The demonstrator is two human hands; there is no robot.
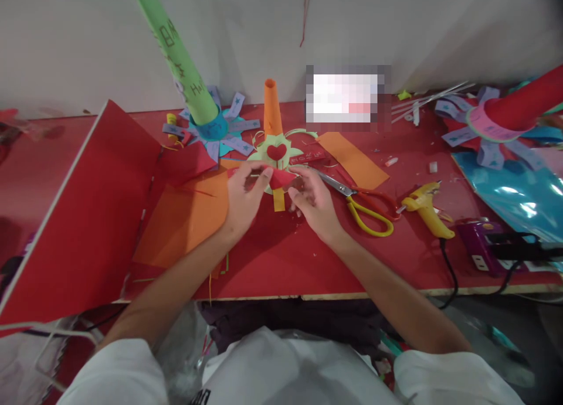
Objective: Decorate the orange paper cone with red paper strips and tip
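Between my two hands is a small piece of red paper [281,177]. My left hand [247,193] pinches its left end with thumb and forefinger, while my right hand [313,201] has its fingers closed on the right end. Just behind them lies a pale green paper flower [284,149] with a red heart [277,152] at its centre. An orange paper cone [272,109] stands behind the flower, and a yellow paper strip [279,200] shows below the red piece. Scissors [367,208] with yellow and red handles lie to the right of my right hand.
A yellow glue gun [424,206] and a purple power socket box [481,247] lie on the right of the red table [299,258]. Orange paper sheets [185,217] lie left. A red board [97,223] stands at far left. Green [189,71] and red [528,103] paper tubes rise behind.
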